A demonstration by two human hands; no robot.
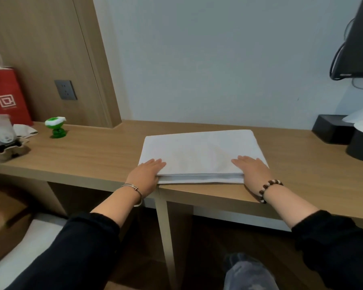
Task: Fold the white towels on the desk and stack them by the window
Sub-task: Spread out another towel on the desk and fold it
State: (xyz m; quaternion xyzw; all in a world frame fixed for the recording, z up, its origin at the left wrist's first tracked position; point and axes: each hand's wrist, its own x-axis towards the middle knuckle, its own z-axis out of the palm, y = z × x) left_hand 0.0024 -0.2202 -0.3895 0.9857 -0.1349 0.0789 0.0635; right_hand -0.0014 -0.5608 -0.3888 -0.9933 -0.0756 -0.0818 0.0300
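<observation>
The fingers (158, 163) of the left hand (147, 174) lie straight and close together, flat on the near left corner of the folded white towel (199, 153). They curl round nothing; the thumb is hidden at the towel's edge. The right hand (250, 170) mirrors it on the near right corner, fingers extended and angled inward towards the left fingertips, palm pressed down, with the thumb also out of sight. Both forearms reach forward from black sleeves (88, 237); a silver bangle (134, 190) sits on the left wrist and a bead bracelet (268, 188) on the right. The towel lies on the desk (92, 153) with its long axis running from one hand to the other, parallel to the desk's front edge. Its layered edges face the person, just behind the heels of both hands and close to that front edge. Beyond the fingertips the towel's far edge stops short of the wall (218, 70), leaving a strip of bare wood. Left of the left fingers a broad stretch of desk runs to a green toy (56, 127) and a red paper bag (5, 95), both well apart from the towel. Right of the right fingers the wood runs clear to a black box (331, 128) against the wall.
</observation>
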